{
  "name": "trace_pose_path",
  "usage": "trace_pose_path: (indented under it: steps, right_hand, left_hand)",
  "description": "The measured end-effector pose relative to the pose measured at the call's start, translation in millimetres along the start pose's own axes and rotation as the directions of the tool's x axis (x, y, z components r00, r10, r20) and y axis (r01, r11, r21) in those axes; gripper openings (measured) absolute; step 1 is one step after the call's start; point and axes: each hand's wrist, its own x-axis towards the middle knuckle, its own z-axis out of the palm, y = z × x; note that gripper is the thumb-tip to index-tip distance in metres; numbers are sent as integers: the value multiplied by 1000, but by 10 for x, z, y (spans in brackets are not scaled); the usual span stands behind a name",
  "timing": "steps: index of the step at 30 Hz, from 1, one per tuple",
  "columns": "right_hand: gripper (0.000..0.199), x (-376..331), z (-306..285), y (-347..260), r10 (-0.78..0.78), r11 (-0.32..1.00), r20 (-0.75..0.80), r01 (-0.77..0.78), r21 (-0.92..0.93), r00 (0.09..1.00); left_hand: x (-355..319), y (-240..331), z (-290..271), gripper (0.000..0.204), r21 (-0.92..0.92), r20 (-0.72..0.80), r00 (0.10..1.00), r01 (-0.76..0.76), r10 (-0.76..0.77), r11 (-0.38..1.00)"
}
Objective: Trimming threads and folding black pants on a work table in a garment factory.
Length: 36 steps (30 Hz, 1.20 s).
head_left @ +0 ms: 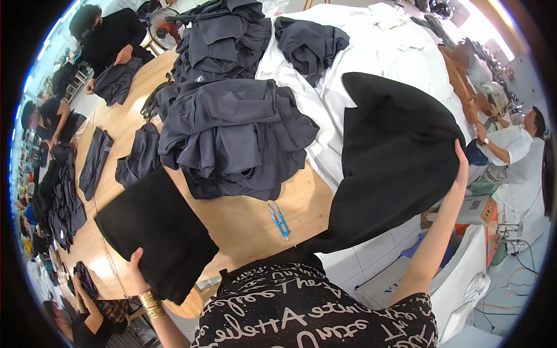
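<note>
My left hand [138, 274] grips the lower edge of a black folded cloth piece [159, 235], thumb on top and fingers hidden beneath. Out to the right, my right hand [460, 167] clasps the edge of a larger black cloth piece [400, 151]. That cloth hangs spread out, its lower corner trailing toward my waist; most of the fingers are behind it. Between the two black pieces, blue-handled thread snips [279, 221] lie on the wooden table [232, 219]. Beyond them rises a heap of dark grey garments [232, 133].
White cloth [383, 40] covers the table's far right, with a dark grey garment [310, 46] on it. Smaller grey pieces [96, 162] lie at the left. A person [110, 37] handles grey cloth across the table; another person [516, 139] is at the right. A fan [164, 29] stands behind.
</note>
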Motion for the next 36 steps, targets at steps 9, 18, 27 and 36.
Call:
trace_pose_path:
  steps: [9,18,27,36]
  right_hand:
    - [36,-448,-139,-491,-252,966,-257,226,-127,933]
    - [38,-1267,-192,-1320,-341,939,-195,325,-112,920]
    - [32,-1635,698,-1318,-530,845,-296,465,-262,795]
    - [35,-1267,3879,1132,-777,435,230,764,-476,586]
  left_hand:
    - [8,96,1634,27,-5,297,925,-246,237,969]
    - [356,-1703,3237,36,196,664,663,291,-345,936]
    - [635,-2438,3180,76,298,716,677,-75,-171,952]
    - [-468,-1617,2670,113,16,999,39,-652,12,758]
